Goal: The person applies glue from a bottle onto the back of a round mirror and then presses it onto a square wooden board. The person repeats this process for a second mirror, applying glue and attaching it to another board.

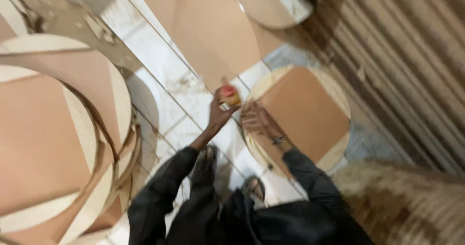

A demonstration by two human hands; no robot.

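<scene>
My left hand (219, 113) is closing its grip around a small red-capped bottle (230, 94); my right hand (256, 121) is resting open-fingered on the round wooden board (310, 109).

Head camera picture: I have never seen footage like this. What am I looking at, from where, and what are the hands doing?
This is one picture from a camera worn on a person's head, looking down over their own dark sleeves and feet to a white tiled floor. No machine is involved, only two bare hands. The left hand holds a small yellowish container with a red top. The right hand, which wears a wrist bracelet, rests on the edge of a round wooden frame with a brown board panel that lies on the floor. More round frames of the same kind are stacked on the left. A corrugated metal wall runs along the right. The picture is blurred, so finer detail is unclear.
</scene>
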